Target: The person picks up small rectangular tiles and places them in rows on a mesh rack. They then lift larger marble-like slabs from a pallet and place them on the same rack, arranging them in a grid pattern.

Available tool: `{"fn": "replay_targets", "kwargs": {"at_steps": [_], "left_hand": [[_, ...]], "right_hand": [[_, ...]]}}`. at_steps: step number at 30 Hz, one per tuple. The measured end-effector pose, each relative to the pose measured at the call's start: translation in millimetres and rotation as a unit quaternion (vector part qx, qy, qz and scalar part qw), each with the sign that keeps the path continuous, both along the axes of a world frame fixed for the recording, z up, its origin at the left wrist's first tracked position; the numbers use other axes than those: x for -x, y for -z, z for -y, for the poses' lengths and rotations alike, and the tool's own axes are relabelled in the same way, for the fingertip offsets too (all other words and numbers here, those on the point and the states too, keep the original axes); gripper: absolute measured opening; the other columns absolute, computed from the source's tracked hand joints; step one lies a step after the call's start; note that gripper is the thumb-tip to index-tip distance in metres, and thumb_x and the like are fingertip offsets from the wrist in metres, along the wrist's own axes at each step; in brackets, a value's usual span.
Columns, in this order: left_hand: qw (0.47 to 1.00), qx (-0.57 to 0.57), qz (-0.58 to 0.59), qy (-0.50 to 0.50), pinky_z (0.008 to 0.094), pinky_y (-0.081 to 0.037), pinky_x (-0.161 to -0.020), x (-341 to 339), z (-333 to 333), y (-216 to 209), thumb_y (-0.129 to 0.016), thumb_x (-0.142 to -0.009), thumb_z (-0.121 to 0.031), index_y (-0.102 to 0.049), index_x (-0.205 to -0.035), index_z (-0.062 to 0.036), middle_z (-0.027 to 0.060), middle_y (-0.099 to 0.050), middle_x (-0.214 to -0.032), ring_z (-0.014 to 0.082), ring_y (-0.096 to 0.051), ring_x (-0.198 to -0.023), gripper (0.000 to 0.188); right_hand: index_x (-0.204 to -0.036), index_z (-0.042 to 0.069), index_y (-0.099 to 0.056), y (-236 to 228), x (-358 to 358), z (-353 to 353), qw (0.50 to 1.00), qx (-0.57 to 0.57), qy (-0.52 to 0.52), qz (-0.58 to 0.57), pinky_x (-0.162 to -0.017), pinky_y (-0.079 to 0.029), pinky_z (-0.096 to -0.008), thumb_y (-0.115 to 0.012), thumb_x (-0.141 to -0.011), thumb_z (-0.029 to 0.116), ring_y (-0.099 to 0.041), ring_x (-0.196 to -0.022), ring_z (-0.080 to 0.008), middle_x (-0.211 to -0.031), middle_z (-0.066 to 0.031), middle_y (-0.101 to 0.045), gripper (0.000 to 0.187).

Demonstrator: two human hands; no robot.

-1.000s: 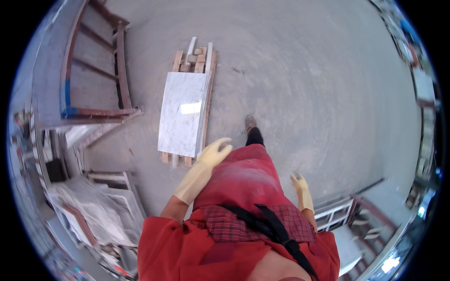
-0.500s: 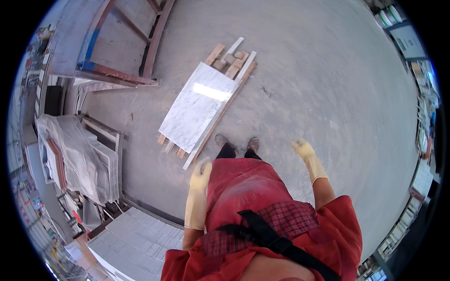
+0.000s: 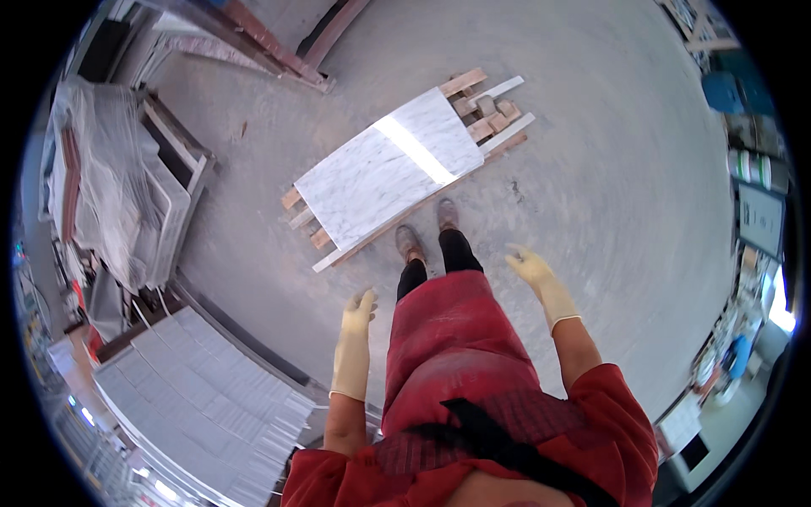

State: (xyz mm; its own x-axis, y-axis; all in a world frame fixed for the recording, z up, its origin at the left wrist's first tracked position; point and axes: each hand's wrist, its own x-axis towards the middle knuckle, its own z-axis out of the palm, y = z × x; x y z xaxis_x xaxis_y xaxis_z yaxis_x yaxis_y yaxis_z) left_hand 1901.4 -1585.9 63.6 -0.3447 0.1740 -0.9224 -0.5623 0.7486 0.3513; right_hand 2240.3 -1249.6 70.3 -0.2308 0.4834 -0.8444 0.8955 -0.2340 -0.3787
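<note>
At far left, clear plastic sheeting (image 3: 110,186) is draping over a bundle, and rows of pale flat pieces (image 3: 207,397) are lying nearer you. Your gloved left hand (image 3: 359,310) is hanging free, fingers loosely curled and parted. A veined marble slab (image 3: 363,186) is resting on a wooden pallet (image 3: 463,82) just beyond your boots (image 3: 410,241). Your gloved right hand (image 3: 532,267) is hovering free, fingers slightly spread. What is probably a blue container (image 3: 722,91) is standing at the blurred right rim.

The stone-like slab (image 3: 372,184) looks glossy; the wooden slats (image 3: 463,82), matt; the floor (image 3: 608,152), dull.
</note>
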Motion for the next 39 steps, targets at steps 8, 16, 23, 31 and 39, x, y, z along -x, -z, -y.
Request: {"fn": "replay_targets", "kwargs": {"at_steps": [8, 16, 23, 31, 39], "left_hand": [[0.995, 0.077, 0.024, -0.062, 0.0427, -0.055, -0.094, 27.3, 1.6, 140.9, -0.069, -0.099, -0.046, -0.059, -0.149, -0.0106, 0.0135, -0.072, -0.13, 0.0273, -0.068, -0.114, 0.062], [0.951, 0.155, -0.261, -0.05, 0.0423, -0.047, -0.109, 102.0, -55.0, 273.5, -0.07, -0.095, -0.038, -0.052, -0.155, -0.0037, 0.0207, -0.066, -0.137, 0.0316, -0.063, -0.128, 0.072], [0.937, 0.177, -0.281, -0.108, 0.0412, -0.045, -0.113, 149.0, -73.1, 344.1, -0.073, -0.093, -0.038, -0.039, -0.162, 0.0008, 0.0218, -0.06, -0.148, 0.0321, -0.059, -0.134, 0.086], [0.95, 0.172, -0.241, -0.099, 0.0402, -0.043, -0.116, 154.9, -39.5, 400.0, -0.078, -0.091, -0.052, -0.042, -0.16, 0.0024, 0.0215, -0.06, -0.148, 0.033, -0.058, -0.135, 0.095], [0.967, 0.141, -0.195, -0.079, 0.0381, -0.046, -0.109, 171.0, -24.4, 404.8, -0.08, -0.092, -0.051, -0.053, -0.148, 0.0083, 0.0206, -0.065, -0.137, 0.0298, -0.062, -0.125, 0.086]], "right_hand": [[-0.154, 0.02, -0.056, 174.5, 97.8, -97.5, 0.994, -0.033, -0.105, 0.008, -0.109, -0.05, -0.0429, -0.07, -0.1, 0.041, -0.066, -0.129, -0.0312, -0.147, -0.0188, -0.064, 0.06], [-0.162, 0.02, -0.044, 316.7, 172.5, -181.4, 0.971, -0.206, -0.088, 0.084, -0.116, -0.044, -0.0458, -0.07, -0.097, 0.052, -0.053, -0.144, -0.0388, -0.157, -0.0214, -0.054, 0.078], [-0.157, 0.007, -0.048, 423.0, 178.5, -223.1, 0.965, -0.234, -0.116, 0.023, -0.111, -0.045, -0.0451, -0.067, -0.098, 0.057, -0.059, -0.134, -0.0421, -0.145, -0.0249, -0.063, 0.079], [-0.155, 0.004, -0.051, 459.7, 173.8, -226.2, 0.957, -0.265, -0.115, 0.012, -0.11, -0.045, -0.0429, -0.066, -0.097, 0.059, -0.062, -0.129, -0.0399, -0.141, -0.0241, -0.066, 0.08], [-0.152, 0.002, -0.054, 441.0, 188.2, -210.0, 0.966, -0.255, -0.031, 0.038, -0.11, -0.045, -0.0407, -0.071, -0.094, 0.058, -0.063, -0.128, -0.0353, -0.138, -0.0234, -0.067, 0.083]]}}
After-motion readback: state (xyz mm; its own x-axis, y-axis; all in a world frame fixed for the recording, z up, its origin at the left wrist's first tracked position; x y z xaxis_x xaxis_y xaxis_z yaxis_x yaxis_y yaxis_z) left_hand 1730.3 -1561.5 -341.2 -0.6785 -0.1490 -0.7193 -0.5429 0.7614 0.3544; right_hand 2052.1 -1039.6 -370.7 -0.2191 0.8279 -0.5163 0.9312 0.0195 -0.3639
